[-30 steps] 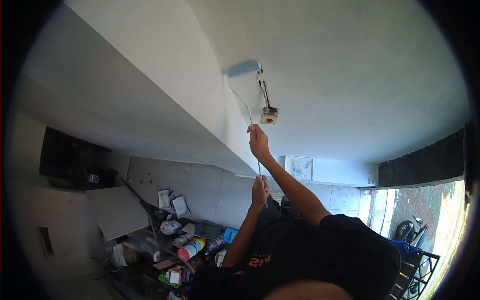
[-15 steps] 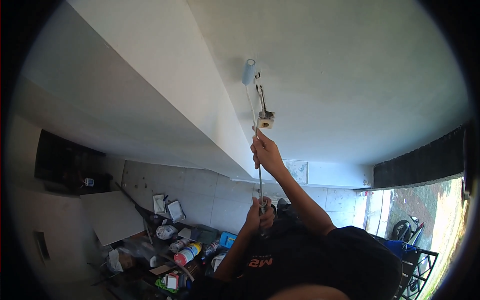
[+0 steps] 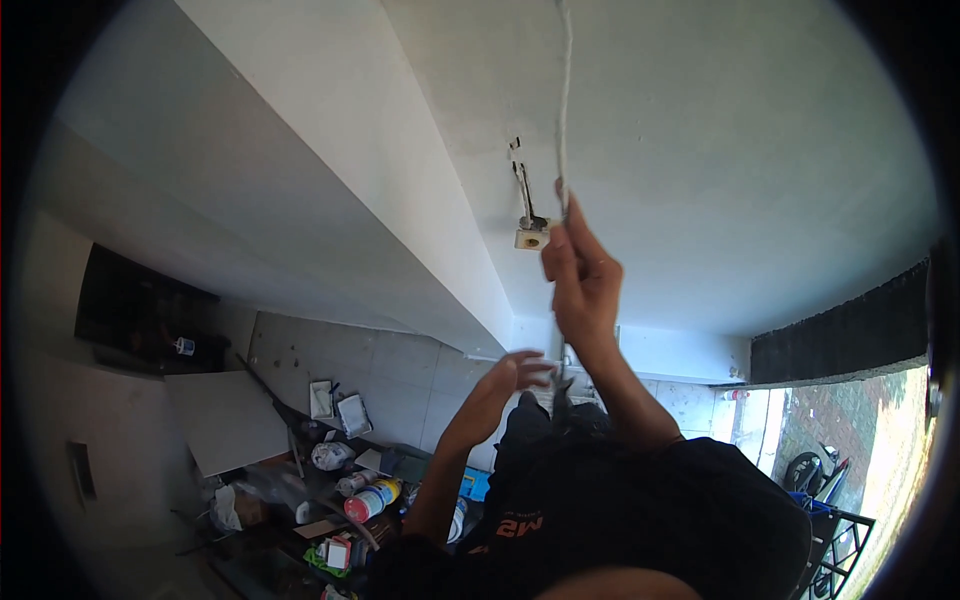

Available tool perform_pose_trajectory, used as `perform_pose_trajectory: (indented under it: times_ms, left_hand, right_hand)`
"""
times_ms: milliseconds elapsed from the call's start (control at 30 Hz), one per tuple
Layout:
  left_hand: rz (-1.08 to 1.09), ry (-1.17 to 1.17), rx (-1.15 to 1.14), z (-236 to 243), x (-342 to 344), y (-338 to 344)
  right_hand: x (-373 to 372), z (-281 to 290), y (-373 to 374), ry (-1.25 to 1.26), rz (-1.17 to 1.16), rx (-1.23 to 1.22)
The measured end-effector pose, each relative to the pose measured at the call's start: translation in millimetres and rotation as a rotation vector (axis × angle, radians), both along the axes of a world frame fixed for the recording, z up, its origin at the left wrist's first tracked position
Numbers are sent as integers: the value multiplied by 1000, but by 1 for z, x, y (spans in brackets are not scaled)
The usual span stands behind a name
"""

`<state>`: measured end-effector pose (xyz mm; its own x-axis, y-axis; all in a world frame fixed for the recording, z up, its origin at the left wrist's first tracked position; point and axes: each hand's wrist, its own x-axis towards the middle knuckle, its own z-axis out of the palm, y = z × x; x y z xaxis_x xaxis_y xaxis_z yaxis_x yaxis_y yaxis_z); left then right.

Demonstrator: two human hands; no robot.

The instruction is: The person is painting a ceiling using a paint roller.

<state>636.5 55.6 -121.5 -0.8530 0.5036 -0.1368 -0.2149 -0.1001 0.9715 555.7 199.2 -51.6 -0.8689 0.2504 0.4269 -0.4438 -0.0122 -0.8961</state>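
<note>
A long paint roller pole (image 3: 564, 100) runs up across the pale painted surface; its roller end is outside the picture at the top. My right hand (image 3: 588, 285) is closed around the pole partway along its length. Lower down, the pole's grip end (image 3: 562, 388) hangs in front of my dark shirt. My left hand (image 3: 495, 395) is off the pole, just left of that grip end, with fingers stretched out and slightly blurred. Beside my right fingers, a small square lamp socket (image 3: 532, 239) is fixed to the surface, with a dark slot and exposed wiring by it.
A white beam (image 3: 400, 220) slants down on the left. On the floor lie two paint trays (image 3: 353, 415), a colourful paint container (image 3: 373, 499), bags and scraps. A large board (image 3: 225, 425) leans at the left. A motorbike (image 3: 815, 470) stands outside, beyond a black metal frame (image 3: 850, 540).
My right hand and the pole have moved up and right, taking the roller out of the picture. My left hand has let go of the pole's lower end and risen, with its fingers spread.
</note>
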Motion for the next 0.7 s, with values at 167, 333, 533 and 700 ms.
perform_pose_trajectory:
  times_ms: [167,333,533,700]
  left_hand:
    - [212,318,260,77,-76,82]
    - [142,55,682,61,-106,156]
    - [469,-208,763,49,-122,188]
    - [496,-149,848,62,-180,185]
  right_hand:
    - [18,7,68,92,-431,535]
    - [54,-41,108,14,-345,736]
    - [137,-26,186,-274,-287,1212]
    - [153,1,201,-734,-324,1042]
